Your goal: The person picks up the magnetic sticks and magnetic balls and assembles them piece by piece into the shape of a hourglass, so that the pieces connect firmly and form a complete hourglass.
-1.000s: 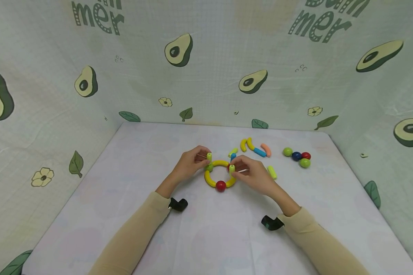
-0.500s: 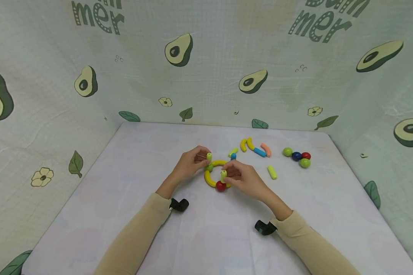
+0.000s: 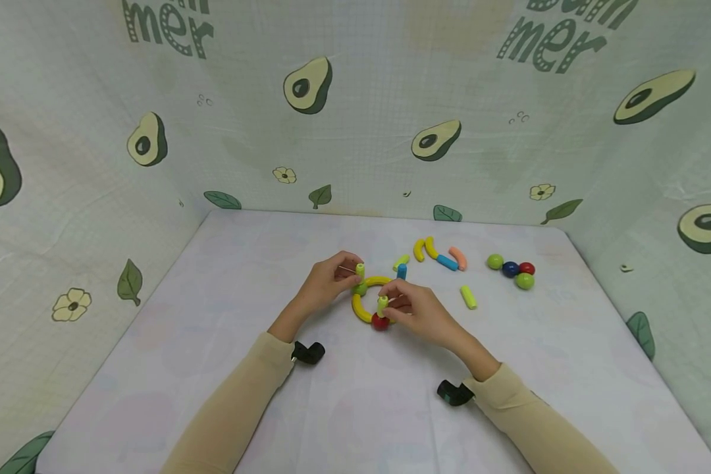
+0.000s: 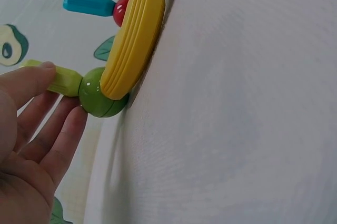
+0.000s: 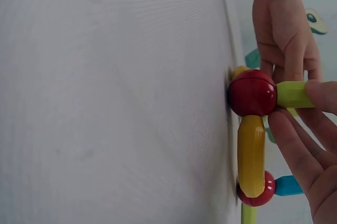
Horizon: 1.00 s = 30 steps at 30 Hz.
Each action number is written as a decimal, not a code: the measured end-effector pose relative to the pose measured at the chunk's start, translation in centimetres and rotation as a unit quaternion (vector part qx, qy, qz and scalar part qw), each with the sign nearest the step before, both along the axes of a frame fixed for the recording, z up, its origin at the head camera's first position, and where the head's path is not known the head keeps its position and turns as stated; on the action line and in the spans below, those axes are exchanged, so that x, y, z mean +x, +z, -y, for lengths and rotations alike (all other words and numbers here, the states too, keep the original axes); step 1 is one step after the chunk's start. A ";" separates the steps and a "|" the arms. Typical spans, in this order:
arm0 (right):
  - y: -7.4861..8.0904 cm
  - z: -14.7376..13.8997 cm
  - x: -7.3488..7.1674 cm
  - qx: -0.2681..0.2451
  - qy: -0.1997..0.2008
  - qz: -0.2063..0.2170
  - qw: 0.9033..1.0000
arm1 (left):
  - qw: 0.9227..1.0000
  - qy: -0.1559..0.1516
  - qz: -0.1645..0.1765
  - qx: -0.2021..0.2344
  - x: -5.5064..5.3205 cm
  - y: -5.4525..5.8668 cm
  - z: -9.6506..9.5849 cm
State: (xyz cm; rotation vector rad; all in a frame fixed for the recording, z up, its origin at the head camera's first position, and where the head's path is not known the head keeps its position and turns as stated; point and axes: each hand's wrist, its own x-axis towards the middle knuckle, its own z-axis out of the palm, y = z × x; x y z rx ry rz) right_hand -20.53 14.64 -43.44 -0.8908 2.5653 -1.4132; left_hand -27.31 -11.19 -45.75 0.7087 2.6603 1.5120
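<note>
Head view has the left hand (image 3: 329, 280) narrowed to a pinch on one pale green stick (image 3: 360, 270) and the right hand (image 3: 417, 306) pinching another pale green stick (image 3: 382, 305), both sticks standing roughly upright. Between and under the hands, a ring (image 3: 360, 308) of yellow curved pieces and coloured balls lies on the white table (image 3: 332, 408). The left hand's stick meets a green ball (image 4: 98, 93) in the ring; the left wrist view shows the thumb along one side of the stick and fingers behind it. The right hand's stick meets the near red ball (image 5: 253, 93), with that thumb pressed on its outer end; how firmly either stick is seated, I cannot tell. A yellow curved piece (image 5: 251, 155) runs from that ball to the far red ball (image 5: 256, 188), which bears a blue stick (image 3: 402, 271) just beyond the right fingertips. Past the right hand lie a loose blue stick (image 3: 447, 263), a pink curved piece (image 3: 458, 258) and two loose yellow curved pieces (image 3: 419, 250); a loose green stick (image 3: 469, 297) is near its right side. Farther to the right of both hands, four loose balls (image 3: 511, 269) sit in a cluster: two green, one dark blue, one red
</note>
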 end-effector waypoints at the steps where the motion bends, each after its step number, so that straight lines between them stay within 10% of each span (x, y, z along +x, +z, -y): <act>1: 0.0 0.0 0.0 0.000 0.002 0.000 1.000 | 1.000 -0.001 0.000 0.000 0.0 0.0 0.0; 18: 1.3 -6.6 -0.8 0.074 -0.035 -0.062 0.995 | 1.000 0.007 0.002 -0.002 0.0 0.0 -0.2; 30: 1.6 -19.1 -1.3 0.175 -0.165 -0.180 0.954 | 1.000 0.005 0.015 -0.002 0.0 0.0 -0.2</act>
